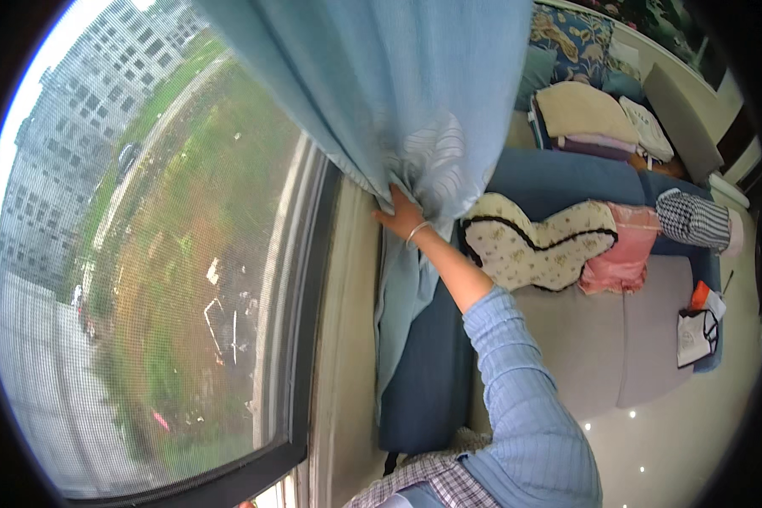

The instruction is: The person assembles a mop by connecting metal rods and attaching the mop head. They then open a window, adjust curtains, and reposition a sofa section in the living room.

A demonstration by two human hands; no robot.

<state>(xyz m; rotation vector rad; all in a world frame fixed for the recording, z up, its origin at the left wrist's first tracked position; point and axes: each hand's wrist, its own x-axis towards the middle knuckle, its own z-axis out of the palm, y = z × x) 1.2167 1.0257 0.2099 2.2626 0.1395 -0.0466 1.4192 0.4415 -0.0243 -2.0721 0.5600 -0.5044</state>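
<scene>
A pale blue curtain (419, 82) hangs beside the window, its lower part gathered and creased. My right hand (402, 214), with a bracelet at the wrist, grips the bunched fabric close to the sill. Below the hand, the rest of the curtain falls between the wall and the dark blue sofa (428, 374). Only a fingertip, apparently of my left hand (247, 505), shows at the bottom edge near the dark window frame (298, 381); what that hand does is hidden.
A window screen (184, 254) fills the left side, with buildings and ground outside. On the sofa lie a floral cushion (533, 247), a pink cushion (628, 247) and a checked bundle (692, 219). Folded cloths (584, 114) are stacked behind. A white bag (695, 336) rests at the sofa's far end.
</scene>
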